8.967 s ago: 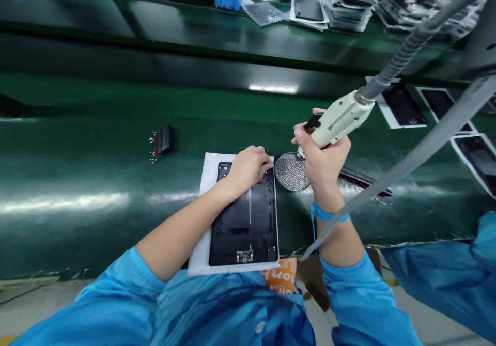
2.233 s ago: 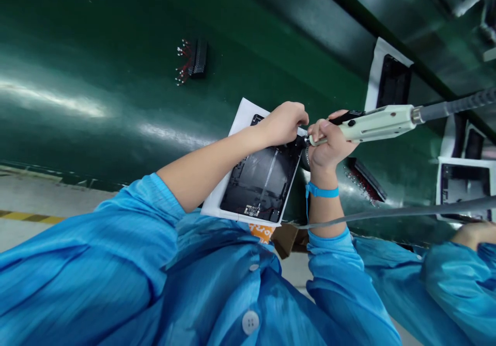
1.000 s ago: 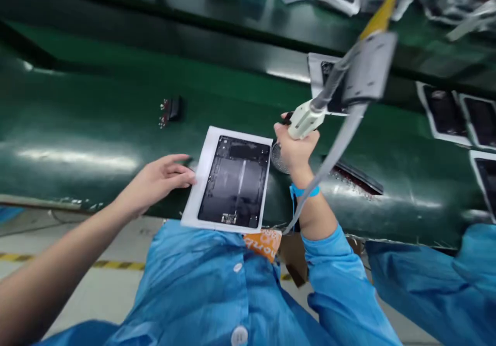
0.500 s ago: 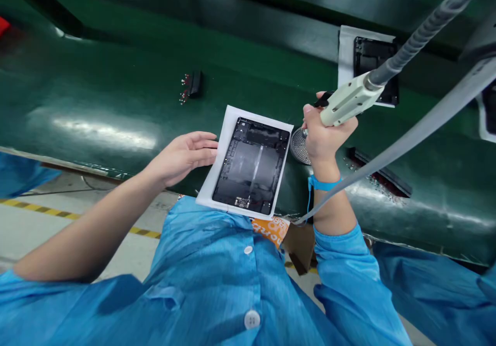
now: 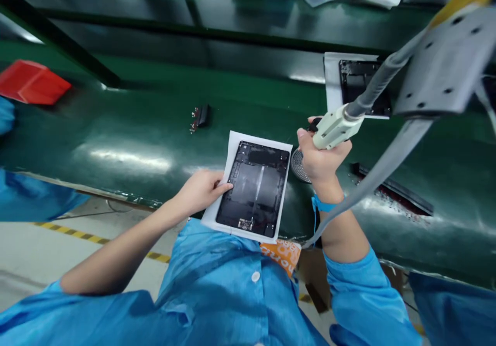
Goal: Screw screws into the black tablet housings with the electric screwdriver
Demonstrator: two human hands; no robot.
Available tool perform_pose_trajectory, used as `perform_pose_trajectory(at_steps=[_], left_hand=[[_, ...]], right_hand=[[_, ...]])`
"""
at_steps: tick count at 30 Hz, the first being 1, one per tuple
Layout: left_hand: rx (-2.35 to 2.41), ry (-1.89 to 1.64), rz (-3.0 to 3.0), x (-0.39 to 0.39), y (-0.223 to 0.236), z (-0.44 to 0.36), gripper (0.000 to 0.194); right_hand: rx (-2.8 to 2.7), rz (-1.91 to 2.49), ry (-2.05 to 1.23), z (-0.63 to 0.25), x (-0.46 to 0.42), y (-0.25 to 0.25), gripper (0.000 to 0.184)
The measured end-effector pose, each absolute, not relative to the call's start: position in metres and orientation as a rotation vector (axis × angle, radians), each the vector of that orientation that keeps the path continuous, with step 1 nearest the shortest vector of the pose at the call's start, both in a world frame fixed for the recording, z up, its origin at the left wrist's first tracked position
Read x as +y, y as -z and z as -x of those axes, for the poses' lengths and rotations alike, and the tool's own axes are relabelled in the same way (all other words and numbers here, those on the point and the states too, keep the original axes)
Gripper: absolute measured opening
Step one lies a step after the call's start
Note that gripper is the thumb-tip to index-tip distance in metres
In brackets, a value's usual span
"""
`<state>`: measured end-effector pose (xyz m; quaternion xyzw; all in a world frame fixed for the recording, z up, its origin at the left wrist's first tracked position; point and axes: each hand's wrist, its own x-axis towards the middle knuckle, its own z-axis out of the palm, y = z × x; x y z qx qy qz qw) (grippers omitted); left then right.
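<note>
A black tablet housing [image 5: 254, 187] lies open side up on a white foam sheet [image 5: 232, 152] at the near edge of the green belt [image 5: 127, 129]. My left hand [image 5: 201, 190] rests at the sheet's left edge, fingers bent with the tips touching the foam. My right hand [image 5: 321, 156] is closed around a pale electric screwdriver [image 5: 335, 127] that hangs from a grey hose [image 5: 377, 80], its tip over a round perforated screw dish [image 5: 299, 164] right of the housing.
A small black connector part [image 5: 201, 115] lies on the belt beyond the housing. Another housing on white foam [image 5: 356, 85] sits far right. A red bin [image 5: 31, 81] is at the left. A dark strip with screws [image 5: 391, 191] lies right. A grey bracket [image 5: 445, 62] hangs overhead.
My left hand came off the housing's top edge, swung out left and now touches the foam's left edge. The screwdriver moved from the housing to over the screw dish.
</note>
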<state>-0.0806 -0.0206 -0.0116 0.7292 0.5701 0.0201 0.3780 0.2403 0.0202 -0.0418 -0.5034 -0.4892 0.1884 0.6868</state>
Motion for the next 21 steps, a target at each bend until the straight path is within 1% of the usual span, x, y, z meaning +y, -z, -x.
perform_pose_trajectory(at_steps=[3,4,6,7,8,11,14,16,18,21], left_hand=[[1.423,-0.257,-1.516,-0.021,0.006,0.083,0.041],[1.401,-0.33,-1.365,-0.02,0.004,0.084,0.047],[1.325,-0.398,-1.15,-0.016,-0.004,0.087,0.064],[1.286,-0.384,-1.106,-0.01,-0.009,0.09,0.068],[1.254,-0.342,-1.099,-0.001,-0.015,0.095,0.068],[1.24,-0.207,-1.168,0.049,-0.045,0.114,0.06],[1.316,-0.223,-1.242,0.123,-0.077,0.116,0.06],[1.444,-0.359,-1.263,0.174,-0.086,0.098,0.057],[1.632,-0.606,-1.319,0.216,-0.082,0.069,0.043],[1.698,-0.796,-1.426,0.255,-0.069,0.027,0.031]], right_hand=[[-1.127,1.159,-0.361,-0.243,0.02,0.042,0.023],[-1.145,1.167,-0.331,-0.243,0.019,0.042,0.021],[-1.183,1.176,-0.287,-0.244,0.019,0.043,0.018],[-1.197,1.173,-0.277,-0.243,0.019,0.043,0.019],[-1.21,1.168,-0.276,-0.241,0.019,0.043,0.019],[-1.222,1.142,-0.272,-0.235,0.021,0.038,0.015],[-1.224,1.113,-0.275,-0.229,0.02,0.028,0.015],[-1.221,1.093,-0.28,-0.227,0.019,0.021,0.015],[-1.218,1.076,-0.285,-0.227,0.018,0.018,0.015],[-1.215,1.067,-0.298,-0.228,0.019,0.018,0.012]])
